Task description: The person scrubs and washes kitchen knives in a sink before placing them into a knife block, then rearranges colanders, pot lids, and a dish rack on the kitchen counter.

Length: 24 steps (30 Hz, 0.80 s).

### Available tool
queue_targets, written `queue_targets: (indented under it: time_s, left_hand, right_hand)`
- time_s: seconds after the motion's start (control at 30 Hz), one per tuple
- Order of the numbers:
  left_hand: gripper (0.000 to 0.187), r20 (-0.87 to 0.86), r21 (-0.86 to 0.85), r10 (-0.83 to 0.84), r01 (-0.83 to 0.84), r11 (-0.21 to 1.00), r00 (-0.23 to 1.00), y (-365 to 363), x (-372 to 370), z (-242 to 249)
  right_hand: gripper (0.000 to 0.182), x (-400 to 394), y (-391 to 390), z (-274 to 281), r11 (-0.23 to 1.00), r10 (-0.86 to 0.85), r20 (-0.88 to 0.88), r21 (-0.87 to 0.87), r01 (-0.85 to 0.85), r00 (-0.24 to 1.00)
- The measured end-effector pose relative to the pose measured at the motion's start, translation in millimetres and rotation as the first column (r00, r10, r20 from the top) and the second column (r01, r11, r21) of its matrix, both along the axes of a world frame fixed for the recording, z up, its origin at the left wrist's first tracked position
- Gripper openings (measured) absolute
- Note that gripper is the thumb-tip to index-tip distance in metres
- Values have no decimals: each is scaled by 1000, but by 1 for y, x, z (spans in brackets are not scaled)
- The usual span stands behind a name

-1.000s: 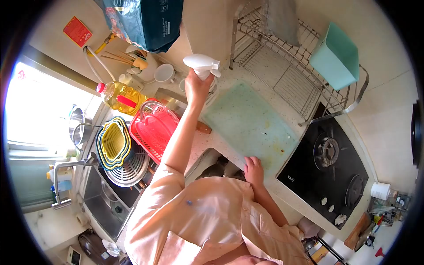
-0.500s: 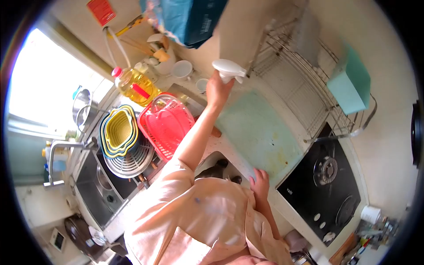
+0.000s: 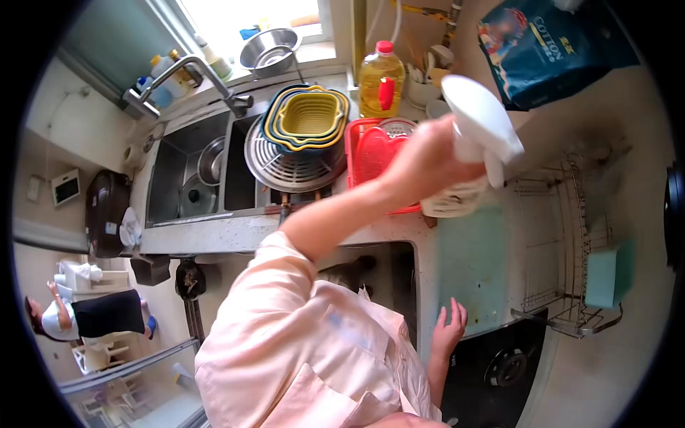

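The left hand (image 3: 428,160) is wrapped round the neck of a white spray bottle (image 3: 479,135), fingers closed on it, and holds it lifted off the counter (image 3: 235,232) at about 1 o'clock in the view. The nozzle tips down toward the pale green board (image 3: 474,271) below, a hold that suits aiming spray at the board's face. Whether a finger is on the trigger cannot be told, as the bottle is blurred.

The right hand (image 3: 449,329) lies at 5 o'clock with its fingers spread and loose, the tips at the near edge of the board. It grips nothing, and it looks placed there to steady the board or the body.

The board lies flat on the counter between a wire rack (image 3: 571,235) at 3 o'clock and the counter's inner edge, with the stove (image 3: 499,367) just beside its near end. A teal block (image 3: 603,278) sits in the rack, out of the spray's line.

Behind the raised arm, at 12 o'clock, stand a red basket (image 3: 371,153), a stack of yellow colanders (image 3: 307,118) and an oil bottle (image 3: 380,85). The sink (image 3: 185,171) lies at 10 o'clock, where drained things can drip.
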<state>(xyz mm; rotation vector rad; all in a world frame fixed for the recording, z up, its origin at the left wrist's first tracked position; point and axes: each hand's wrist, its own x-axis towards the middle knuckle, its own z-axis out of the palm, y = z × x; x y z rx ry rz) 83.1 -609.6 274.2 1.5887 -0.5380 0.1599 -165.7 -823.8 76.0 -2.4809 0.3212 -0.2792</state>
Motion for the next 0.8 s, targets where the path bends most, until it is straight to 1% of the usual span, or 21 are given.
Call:
queue_targets:
  time_s: [0.03, 0.1, 0.17, 0.23, 0.3, 0.37, 0.4, 0.43, 0.5, 0.57, 0.63, 0.7, 0.77, 0.8]
  left_hand:
    - [39, -4, 36, 24, -24, 999, 1000, 24, -2, 13]
    - [36, 0, 179, 127, -125, 976, 992, 73, 18, 21]
    - [33, -157, 78, 168, -158, 984, 973, 114, 36, 42]
    - [29, -205, 176, 328, -295, 939, 922, 155, 71, 54]
    - [31, -145, 157, 439, -418, 895, 887, 197, 120, 49]
    - [32, -131, 172, 560, -537, 826, 818, 222, 153, 54]
    - [39, -49, 250, 642, -613, 749, 765, 239, 180, 48]
    - [41, -12, 306, 685, -650, 696, 728, 254, 208, 40]
    - [45, 65, 404, 745, -700, 589, 664, 274, 261, 21]
    - [49, 211, 458, 787, -770, 444, 580, 282, 303, 1]
    - [52, 129, 525, 851, -763, 378, 510, 290, 345, -20]
    - [52, 169, 575, 846, -748, 333, 507, 308, 396, -55]
    - [52, 149, 564, 879, -769, 301, 453, 302, 419, -76]
    - [54, 92, 582, 904, -760, 291, 417, 306, 440, -92]
  right_hand:
    - [28, -1, 1, 3, 1000, 11, 0, -3, -11, 1000]
    - [28, 2, 2, 6, 1000, 20, 8, -15, -20, 1000]
    - [28, 5, 5, 7, 1000, 7, 18, -7, -7, 1000]
    - [27, 16, 12, 10, 1000, 1, 33, -11, -1, 999]
    - [27, 27, 20, 9, 1000, -14, 24, -2, 14, 1000]
    - [27, 44, 31, 8, 1000, -17, 29, 4, 17, 999]
    - [27, 50, 38, 10, 1000, -16, 33, 3, 15, 999]
    - [26, 56, 45, 12, 1000, -19, 38, 1, 19, 999]
    - [26, 67, 59, 19, 999, -28, 14, -31, 29, 1000]
    - [26, 73, 68, 24, 996, -46, -23, -71, 44, 999]
    - [27, 74, 75, 31, 994, -81, -46, -72, 77, 996]
    - [27, 71, 82, 39, 989, -124, -76, -85, 118, 989]
    - [28, 64, 85, 44, 980, -174, -113, -117, 161, 978]
    - [29, 57, 83, 39, 973, -210, -128, -121, 195, 969]
